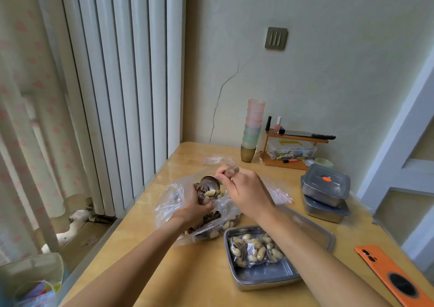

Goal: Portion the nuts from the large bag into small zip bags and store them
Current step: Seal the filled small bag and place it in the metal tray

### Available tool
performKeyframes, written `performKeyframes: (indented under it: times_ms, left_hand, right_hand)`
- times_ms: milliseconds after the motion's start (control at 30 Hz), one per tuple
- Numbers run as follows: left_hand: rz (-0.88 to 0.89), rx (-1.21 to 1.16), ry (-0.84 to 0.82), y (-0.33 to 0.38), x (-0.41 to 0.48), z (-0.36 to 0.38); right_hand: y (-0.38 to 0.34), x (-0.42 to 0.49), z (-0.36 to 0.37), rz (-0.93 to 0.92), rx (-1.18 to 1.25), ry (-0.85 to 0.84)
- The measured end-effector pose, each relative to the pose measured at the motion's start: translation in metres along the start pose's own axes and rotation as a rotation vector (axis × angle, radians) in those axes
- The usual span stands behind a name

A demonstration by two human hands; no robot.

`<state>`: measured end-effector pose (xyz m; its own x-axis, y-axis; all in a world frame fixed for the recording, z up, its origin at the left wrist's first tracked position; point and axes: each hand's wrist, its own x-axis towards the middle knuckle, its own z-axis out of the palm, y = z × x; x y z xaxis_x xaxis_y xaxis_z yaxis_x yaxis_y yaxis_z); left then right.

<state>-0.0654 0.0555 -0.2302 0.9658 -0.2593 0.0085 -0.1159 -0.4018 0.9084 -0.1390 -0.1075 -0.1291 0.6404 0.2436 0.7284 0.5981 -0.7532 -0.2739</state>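
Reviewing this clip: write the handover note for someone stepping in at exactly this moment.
Right hand holds a metal spoon loaded with nuts above the large bag.
Left hand is at the bag's mouth; whether it holds a small zip bag open, I cannot tell.
Done: filled small bags lie in the open steel tray.
Left: many nuts still in the large bag; spare zip bags beyond the right hand; two lidded steel boxes stacked at right.

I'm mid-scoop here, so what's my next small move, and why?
Probably tip the metal spoon so its peanuts drop into the small clear zip bag your left hand holds open. Your right hand has the loaded spoon right at the bag's mouth, above the large clear plastic bag of nuts.
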Motion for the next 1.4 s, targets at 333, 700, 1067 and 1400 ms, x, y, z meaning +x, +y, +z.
performKeyframes:
  times_ms: [333, 700, 1067, 1400]
  left_hand:
    - [0.02, 0.042, 0.06, 0.001, -0.005, -0.004]
    - [0.116, -0.082, 0.044, 0.01, -0.013, -0.007]
    - [0.127, -0.111, 0.008, 0.014, -0.018, -0.005]
    - [0.318, -0.16, 0.218, 0.009, -0.029, 0.003]
  right_hand:
    - [-0.002, 0.004, -0.004, 0.03, -0.011, 0.117]
    - [0.001, 0.005, -0.006, -0.024, 0.016, 0.14]
    - [0.006, 0.003, -0.002, 0.057, 0.005, 0.214]
    - [0.024, -0.008, 0.016, 1.038, 0.428, 0.032]
